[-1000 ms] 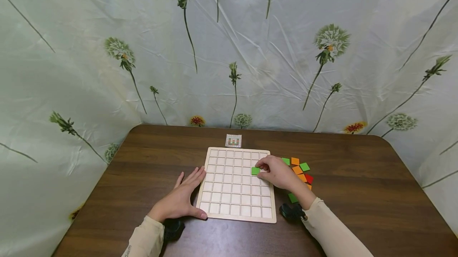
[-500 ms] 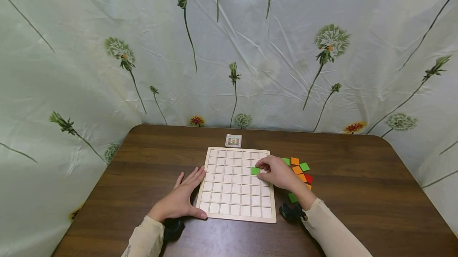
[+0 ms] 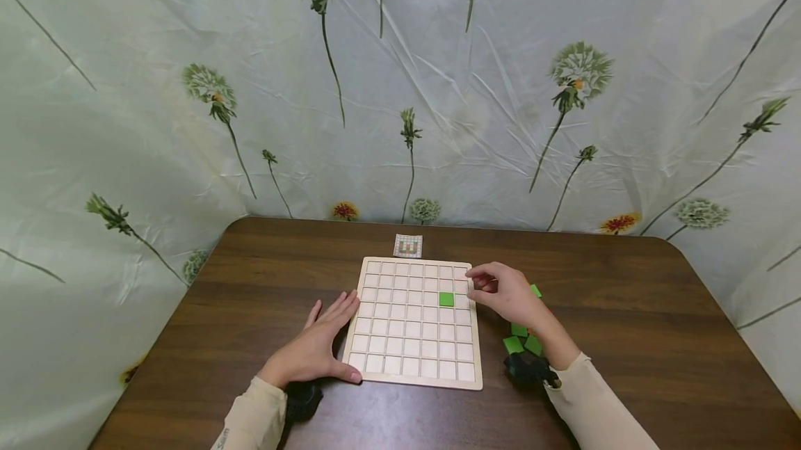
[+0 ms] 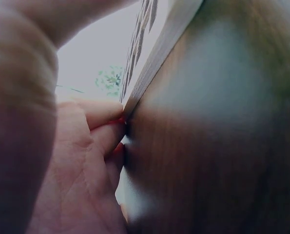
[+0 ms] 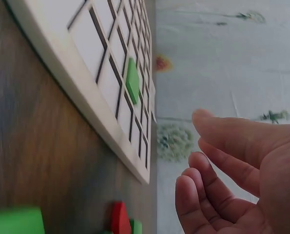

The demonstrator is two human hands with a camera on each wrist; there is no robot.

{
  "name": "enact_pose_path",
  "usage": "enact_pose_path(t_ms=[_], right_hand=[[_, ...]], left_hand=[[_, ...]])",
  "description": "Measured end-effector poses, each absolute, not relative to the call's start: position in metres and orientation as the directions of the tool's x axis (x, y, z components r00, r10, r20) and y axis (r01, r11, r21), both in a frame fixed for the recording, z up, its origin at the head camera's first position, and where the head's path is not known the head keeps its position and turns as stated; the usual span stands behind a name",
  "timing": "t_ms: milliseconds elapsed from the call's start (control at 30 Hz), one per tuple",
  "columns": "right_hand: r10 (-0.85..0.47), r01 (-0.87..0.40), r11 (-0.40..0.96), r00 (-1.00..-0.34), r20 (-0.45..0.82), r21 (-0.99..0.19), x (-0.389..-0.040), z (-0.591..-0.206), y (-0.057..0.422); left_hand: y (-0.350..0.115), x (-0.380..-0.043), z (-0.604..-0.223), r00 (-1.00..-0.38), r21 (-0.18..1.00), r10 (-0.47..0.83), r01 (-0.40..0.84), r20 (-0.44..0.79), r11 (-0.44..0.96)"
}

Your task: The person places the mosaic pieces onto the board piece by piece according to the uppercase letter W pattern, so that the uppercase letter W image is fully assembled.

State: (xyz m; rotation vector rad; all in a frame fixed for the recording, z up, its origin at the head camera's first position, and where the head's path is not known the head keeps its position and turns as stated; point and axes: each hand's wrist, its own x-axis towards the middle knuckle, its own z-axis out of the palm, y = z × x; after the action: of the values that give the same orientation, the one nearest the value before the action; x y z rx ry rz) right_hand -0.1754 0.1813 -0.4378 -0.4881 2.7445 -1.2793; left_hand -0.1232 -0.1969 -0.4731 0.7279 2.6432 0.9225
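Note:
A pale wooden grid board lies on the table, with one green square tile seated in a cell toward its right side. My left hand rests at the board's left edge, fingers straight and thumb at the near left corner; the left wrist view has its fingertips against the board's side. Above the board's right edge is my right hand, its fingers loosely bent and nothing between them. The right wrist view shows that hand's thumb and fingers apart, and the green tile slightly raised in its cell.
Loose green tiles lie right of the board, partly hidden under my right hand and wrist; a red tile shows among them in the right wrist view. Behind the board is a small printed grid card. A dandelion-patterned curtain hangs behind the table.
My right hand has let go of the green tile and moved right, off the board's cells toward the loose tiles. The tile stays in its cell. My left hand has not moved.

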Motion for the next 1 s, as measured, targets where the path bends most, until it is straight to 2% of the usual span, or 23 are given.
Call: enact_pose_path(t_ms=[533,1000], right_hand=[[-0.2,-0.195,0.65,-0.976,0.082,-0.734,-0.18,-0.433,0.233],[-0.123,-0.08,0.638,-0.992,0.001,-0.766,-0.193,-0.438,0.253]], left_hand=[[-0.198,-0.123,-0.474,-0.848,0.626,0.527,0.376,-0.066,0.683],[-0.197,-0.123,-0.474,-0.846,0.628,0.528,0.372,-0.073,0.683]])
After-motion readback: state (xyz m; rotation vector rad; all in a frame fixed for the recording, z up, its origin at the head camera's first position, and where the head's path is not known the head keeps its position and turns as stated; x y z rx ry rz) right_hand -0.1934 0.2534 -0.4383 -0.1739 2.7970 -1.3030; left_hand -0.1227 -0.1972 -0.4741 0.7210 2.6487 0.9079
